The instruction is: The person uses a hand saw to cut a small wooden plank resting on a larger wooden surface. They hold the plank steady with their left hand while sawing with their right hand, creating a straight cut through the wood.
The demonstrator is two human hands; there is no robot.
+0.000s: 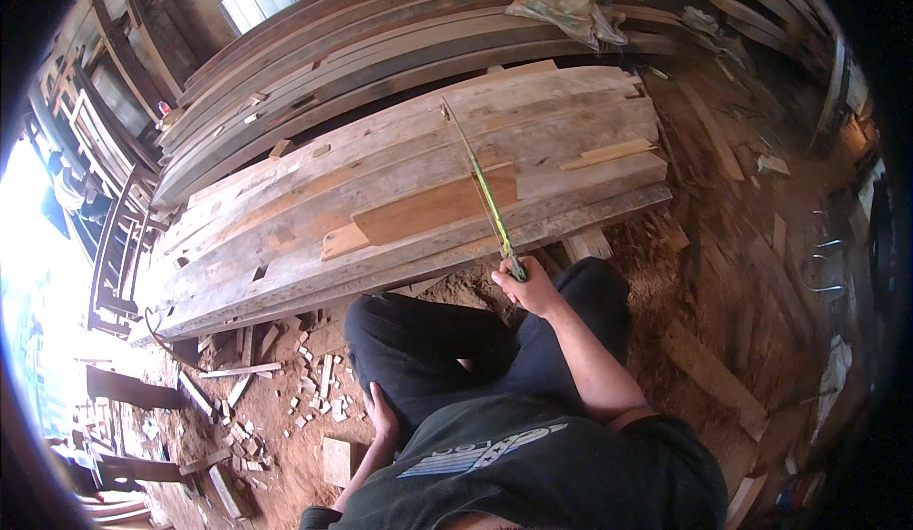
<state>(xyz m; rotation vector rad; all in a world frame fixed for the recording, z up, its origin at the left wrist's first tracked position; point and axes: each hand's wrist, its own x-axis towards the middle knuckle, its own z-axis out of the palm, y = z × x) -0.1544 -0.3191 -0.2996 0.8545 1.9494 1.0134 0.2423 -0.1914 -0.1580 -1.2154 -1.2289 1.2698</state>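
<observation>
My right hand [529, 286] is closed round the green handle of a handsaw [483, 188], above my lap. Its long, narrow blade is seen almost edge-on, yellow-green near the handle, and points away from me across the workbench [314, 197]. Under the blade lies a flat, orange-brown board [418, 212]; whether the teeth touch it I cannot tell. A smaller pale wood piece [344, 241] lies at the board's left end. My left hand [382, 414] rests against the outside of my left thigh with its fingers laid along the trouser leg, holding nothing.
A split pale strip [609, 154] lies on the bench's right part. Long beams [380, 64] are stacked behind, with a plastic sack [571, 12] on top. Small offcuts [319, 383] litter the sawdust floor at my left; planks [713, 378] lie at my right.
</observation>
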